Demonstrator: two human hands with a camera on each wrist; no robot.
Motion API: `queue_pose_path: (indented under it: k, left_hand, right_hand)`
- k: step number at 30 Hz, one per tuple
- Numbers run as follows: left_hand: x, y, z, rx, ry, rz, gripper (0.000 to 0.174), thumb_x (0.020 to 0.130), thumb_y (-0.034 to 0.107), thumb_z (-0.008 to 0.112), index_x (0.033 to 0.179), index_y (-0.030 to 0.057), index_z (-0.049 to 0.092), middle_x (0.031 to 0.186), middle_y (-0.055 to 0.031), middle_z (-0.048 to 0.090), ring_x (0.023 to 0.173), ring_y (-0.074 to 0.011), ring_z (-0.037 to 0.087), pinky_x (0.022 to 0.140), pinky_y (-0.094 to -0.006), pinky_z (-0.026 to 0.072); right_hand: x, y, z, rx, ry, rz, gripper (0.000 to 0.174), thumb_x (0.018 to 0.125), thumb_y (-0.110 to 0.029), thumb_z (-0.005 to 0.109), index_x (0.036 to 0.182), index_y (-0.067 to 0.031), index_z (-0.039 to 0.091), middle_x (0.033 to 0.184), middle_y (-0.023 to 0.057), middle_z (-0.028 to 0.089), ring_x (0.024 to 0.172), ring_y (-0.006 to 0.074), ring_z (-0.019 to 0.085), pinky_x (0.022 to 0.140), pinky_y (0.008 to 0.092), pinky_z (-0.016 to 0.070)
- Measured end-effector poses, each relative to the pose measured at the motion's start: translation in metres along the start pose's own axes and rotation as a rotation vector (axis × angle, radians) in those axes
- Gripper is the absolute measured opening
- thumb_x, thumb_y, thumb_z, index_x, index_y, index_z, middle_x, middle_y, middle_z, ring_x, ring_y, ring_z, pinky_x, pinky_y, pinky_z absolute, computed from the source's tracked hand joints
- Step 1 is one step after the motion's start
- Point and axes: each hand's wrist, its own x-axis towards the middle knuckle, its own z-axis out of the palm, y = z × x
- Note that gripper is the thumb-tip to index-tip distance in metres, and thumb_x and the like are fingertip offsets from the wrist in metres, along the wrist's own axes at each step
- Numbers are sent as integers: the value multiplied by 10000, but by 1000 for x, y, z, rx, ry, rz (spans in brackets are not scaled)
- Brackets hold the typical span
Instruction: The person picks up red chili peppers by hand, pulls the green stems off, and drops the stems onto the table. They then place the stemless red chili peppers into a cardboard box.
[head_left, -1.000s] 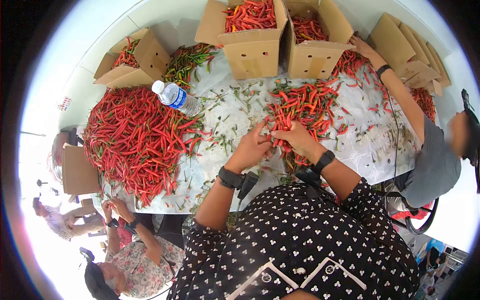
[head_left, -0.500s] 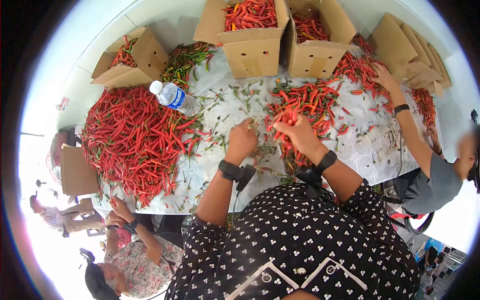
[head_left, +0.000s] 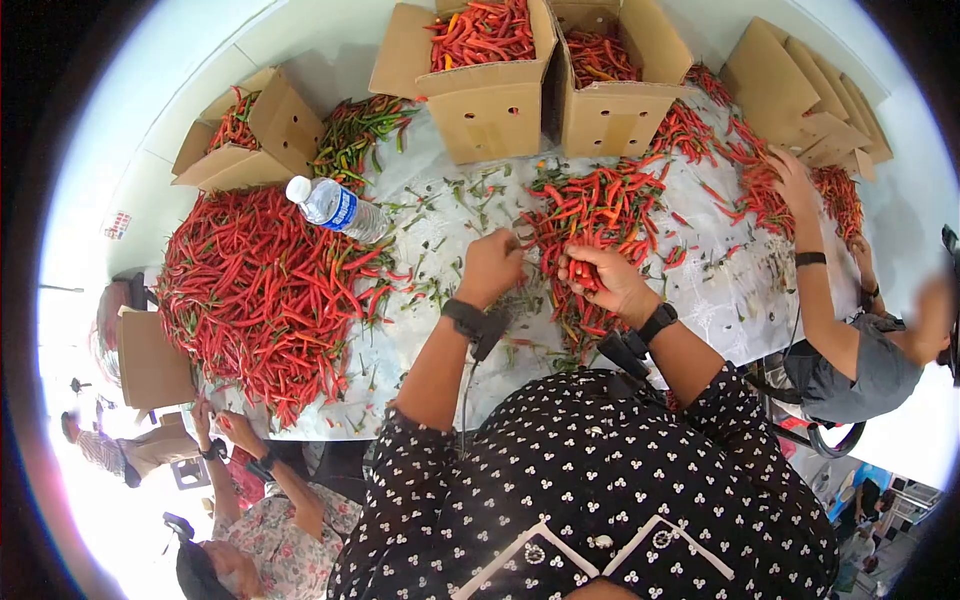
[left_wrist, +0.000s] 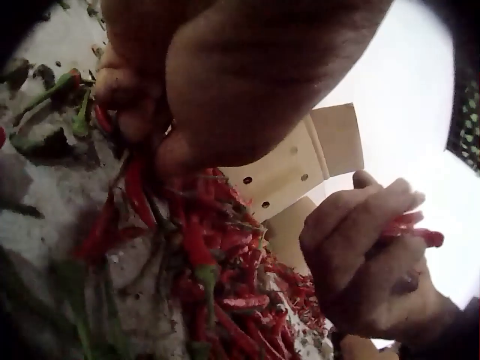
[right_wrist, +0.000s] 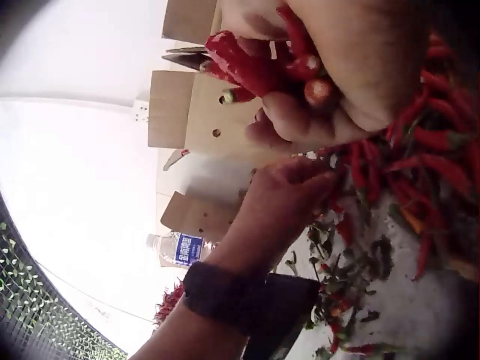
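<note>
Several red chili peppers [right_wrist: 244, 66] lie in the curled fingers of my right hand [head_left: 615, 285], which hovers over the near part of the small chili pile [head_left: 600, 205]. Its palm is turned toward my left hand [head_left: 492, 266]. At the left edge of that pile, my left hand points down with thumb and fingers drawn together. In the left wrist view the fingertips pinch a red chili pepper [left_wrist: 136, 191], partly hidden by the fingers. Loose green stems [left_wrist: 49, 96] are scattered beside this hand.
A large chili heap [head_left: 260, 300] covers the table's left side, with a water bottle [head_left: 340, 208] at its edge. Cardboard boxes [head_left: 490, 120] of chilies stand at the back. Another person's hand [head_left: 795, 185] reaches into chilies at right; a seated person [head_left: 275, 535] works at lower left.
My hands were together over the pile, then parted. My left hand drew back left and now reaches down at the pile's edge. My right hand has turned, still holding chilies.
</note>
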Motion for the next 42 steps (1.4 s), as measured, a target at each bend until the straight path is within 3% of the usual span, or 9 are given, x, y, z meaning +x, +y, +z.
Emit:
queue_pose_path:
  k: [1,3,14,16,20,25,28,33,42]
  left_hand:
    - [-6,11,-9,3,-1,-2,154,748,165,607,803,21,609,680,-117,609,593,-258,581,541,-349,446]
    - [-17,30,-28,-568,-69,-451,120,771,119,608,791,2,592,641,-60,610,551,-128,549,529,-272,426]
    - [-42,47,-33,-556,-8,-314,195,846,184,560,732,27,580,589,26,498,543,-45,429,477,-210,324]
    - [-40,49,-33,-978,-122,-582,269,868,221,526,654,59,544,566,36,454,537,-50,417,475,-221,314]
    - [-37,34,-38,-1194,-236,-637,303,876,261,519,628,88,509,575,37,442,533,-56,428,486,-221,339]
    - [-26,28,-33,-40,-92,-295,212,764,232,639,825,37,584,689,-88,555,558,-172,512,564,-275,444]
    - [-22,32,-12,-73,24,28,290,684,183,685,925,46,598,836,-128,581,687,-258,575,624,-329,468]
    - [-13,47,11,54,-30,159,366,673,173,676,1012,68,584,1079,-142,516,926,-323,548,774,-389,469]
    - [-26,38,6,114,-120,129,262,677,133,636,919,57,571,918,-133,517,851,-324,545,721,-395,466]
  right_hand:
    - [-3,0,5,2,-2,2,120,834,-162,584,855,-45,570,719,75,610,662,191,619,459,263,449]
    - [-8,1,18,-161,24,31,115,824,-138,602,882,-46,565,782,67,613,660,165,614,463,239,443]
    - [0,11,41,-413,-83,67,153,770,-73,645,889,-38,555,730,59,594,585,134,580,460,228,430]
    - [-1,11,38,-447,-173,-10,177,769,-60,636,920,-35,546,711,57,588,587,129,580,453,226,426]
    - [-9,-1,38,-376,-176,33,186,785,-67,620,948,-30,540,730,65,588,587,127,570,441,225,413]
    - [-12,-25,34,-120,-73,2,142,798,-105,621,901,-22,567,702,71,595,568,132,557,445,217,392]
    - [-13,-50,47,-118,-22,-77,138,809,-117,609,898,-20,568,737,79,598,608,129,570,450,226,399]
    - [-4,-122,84,-362,-75,-352,153,816,-157,611,878,-39,537,724,52,576,594,122,567,446,225,402]
    - [99,-231,180,-501,-62,-549,176,810,-194,636,826,-33,565,728,56,579,600,132,548,494,249,421]
